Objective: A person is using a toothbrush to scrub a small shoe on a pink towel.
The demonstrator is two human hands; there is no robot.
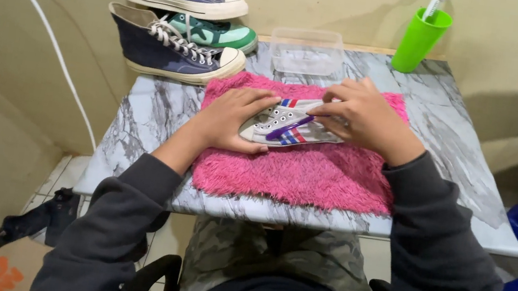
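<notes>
Small sneaker point(288, 128) under both hands' fingers point(258, 101)

Marble-patterned table with what is laid on it

A grey-veined tabletop point(447, 152) is covered at its centre by a shaggy pink mat point(309, 173); a clear plastic tub point(307, 51) is set at 12 o'clock, a green cup point(420, 40) at 1 o'clock, and sneakers point(174, 49) are stacked at 10 o'clock.

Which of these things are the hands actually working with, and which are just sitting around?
In use:
left hand steadying the small white shoe
right hand holding the purple brush
pink shaggy mat under the shoe

Lying about:
navy high-top sneakers
green sneaker
clear plastic tub
green cup
</notes>
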